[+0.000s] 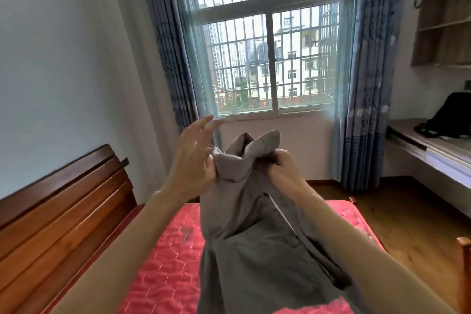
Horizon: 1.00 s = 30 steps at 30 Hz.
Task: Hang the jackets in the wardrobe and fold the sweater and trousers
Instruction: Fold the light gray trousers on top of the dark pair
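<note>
A grey-brown jacket [254, 250] hangs in front of me above the bed, its collar up and a zip line running down its front. My right hand [285, 166] is clenched on the collar's right side. My left hand [195, 155] pinches the collar's left edge with thumb and palm, while its fingers are spread and blurred. The lower part of the jacket drops out of the bottom of the view. No wardrobe, sweater or trousers are in sight.
A bed with a red quilted cover [163, 270] lies below, its dark wooden headboard [63, 211] at left. A barred window [270, 58] with blue curtains [364, 99] faces me. A desk [428, 153] with a black bag [451, 115] stands at right under wooden shelves [446, 25].
</note>
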Tool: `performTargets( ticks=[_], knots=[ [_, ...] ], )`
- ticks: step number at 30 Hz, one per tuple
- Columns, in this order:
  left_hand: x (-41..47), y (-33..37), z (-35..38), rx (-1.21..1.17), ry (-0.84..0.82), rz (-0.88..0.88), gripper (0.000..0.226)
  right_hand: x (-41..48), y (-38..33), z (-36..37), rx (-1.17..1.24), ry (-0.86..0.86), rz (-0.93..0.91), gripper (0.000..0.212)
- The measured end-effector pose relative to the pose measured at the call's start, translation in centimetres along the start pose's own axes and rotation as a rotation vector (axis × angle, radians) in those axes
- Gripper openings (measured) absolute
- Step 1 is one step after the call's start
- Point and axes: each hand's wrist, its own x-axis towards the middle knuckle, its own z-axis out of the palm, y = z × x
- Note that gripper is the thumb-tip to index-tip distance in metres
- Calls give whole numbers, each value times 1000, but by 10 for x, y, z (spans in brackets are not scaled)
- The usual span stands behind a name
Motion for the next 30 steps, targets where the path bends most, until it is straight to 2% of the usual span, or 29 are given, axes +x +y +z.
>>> performTargets(
  ticks=[1,3,5,7,10,11,14,17,19,21,23,25,27,28,30],
  knots=[
    [-4,8,2,-71,-88,55,82,3,-4,1,-26,-17,-17,31],
    [-9,28,1,-258,-208,50,79,9,-12,-2,-61,-43,-43,31],
    [-10,44,0,-350,-221,26,73,15,-17,-9,-104,-70,-36,28],
    [-9,57,4,-236,-215,52,74,19,-16,-16,-148,-67,-22,33],
    [0,80,18,-8,-307,72,112,20,-13,-21,-210,-46,-16,19],
    [2,84,24,38,-328,63,115,20,-10,-22,-233,-56,-32,13],
    [16,86,31,126,-333,-2,98,17,-7,-31,-332,-97,-89,23],
    [39,79,28,224,-351,-61,72,12,-5,-37,-407,-201,-134,18],
    [50,73,28,131,-341,-79,50,10,-2,-37,-408,-188,-123,10],
    [55,65,31,-5,-315,-135,35,9,-2,-39,-428,-100,-133,4],
    [59,60,33,-80,-263,-163,31,5,-7,-41,-610,-2,-211,34],
    [63,58,34,-88,-225,-179,32,-2,-12,-39,-852,-27,-325,65],
    [68,54,36,-73,-205,-203,29,-14,-16,-30,-945,-67,-371,88],
    [71,52,35,-68,-196,-225,24,-21,-15,-27,-928,-61,-365,93],
    [78,48,32,-86,-161,-293,10,-29,-6,-25,-893,33,-385,87]
  ],
)
